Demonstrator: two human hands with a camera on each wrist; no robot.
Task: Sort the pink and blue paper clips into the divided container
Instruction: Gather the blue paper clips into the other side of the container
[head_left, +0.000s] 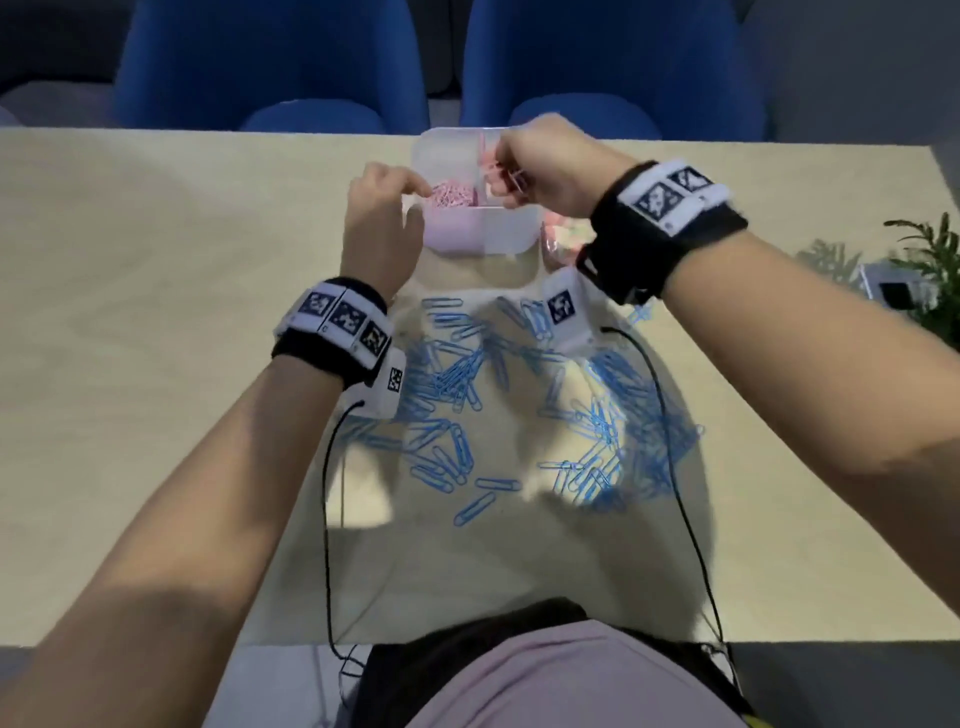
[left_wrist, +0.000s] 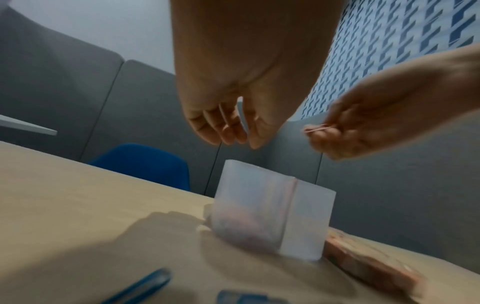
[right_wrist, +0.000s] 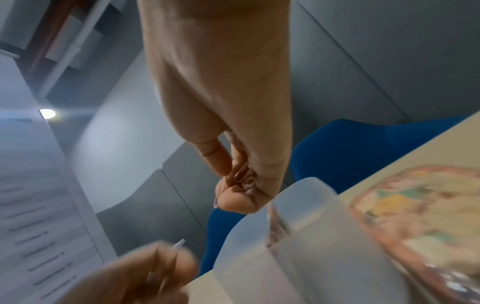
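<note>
A translucent divided container (head_left: 501, 231) stands at the table's far middle, with a heap of pink clips (head_left: 451, 196) in its left compartment. My right hand (head_left: 506, 176) hovers over the container's divider and pinches a few pink clips (head_left: 496, 169) in curled fingers; the right wrist view shows the same clips (right_wrist: 241, 176) tucked in that hand (right_wrist: 239, 182). My left hand (head_left: 415, 189) is above the container's left rim, its fingers (left_wrist: 223, 131) hanging loosely with nothing visible in them. Many blue clips (head_left: 519, 405) lie scattered on the table between my forearms.
A flat pinkish patterned pouch (head_left: 558, 244) lies just right of the container. A plant (head_left: 930, 270) and a small device (head_left: 888, 291) sit at the right edge. Two blue chairs (head_left: 270, 62) stand beyond the far edge. Cables trail from both wristbands.
</note>
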